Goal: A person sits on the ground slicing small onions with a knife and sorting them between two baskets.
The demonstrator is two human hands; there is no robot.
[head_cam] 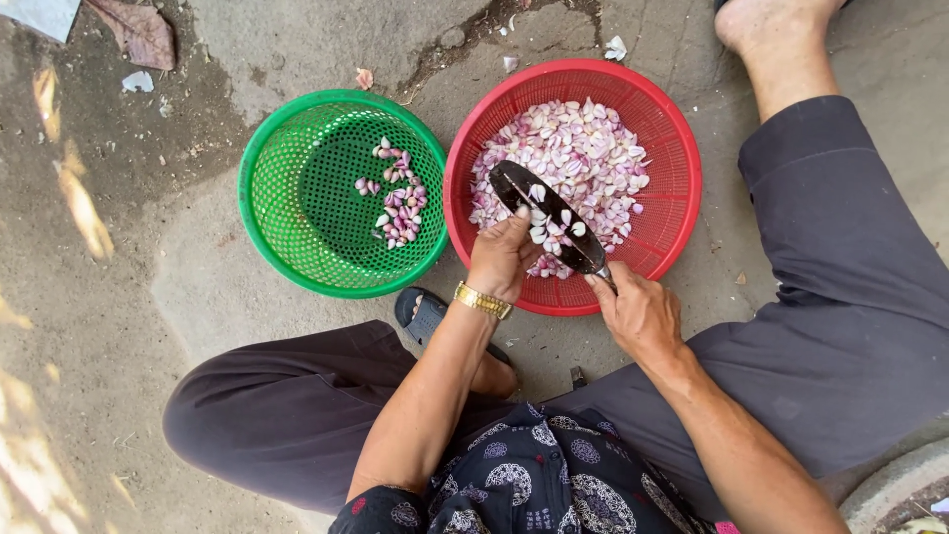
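Both hands, left (502, 259) and right (641, 314), reach forward, fingers curled closed.

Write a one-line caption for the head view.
Seated person's right hand holds a dark knife over a red basket of garlic cloves; left hand touches the blade.

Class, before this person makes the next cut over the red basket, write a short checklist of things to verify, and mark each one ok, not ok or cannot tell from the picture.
1. Right hand has hold of the knife at its handle end: ok.
2. Left hand fingers clear of the blade edge: cannot tell, they sit right against it.
3. Work is over the red basket: ok.
4. Green basket close beside, with room left: ok.
5. Clove pieces stuck on the blade: not ok.
6. Bare foot away from the knife: ok.
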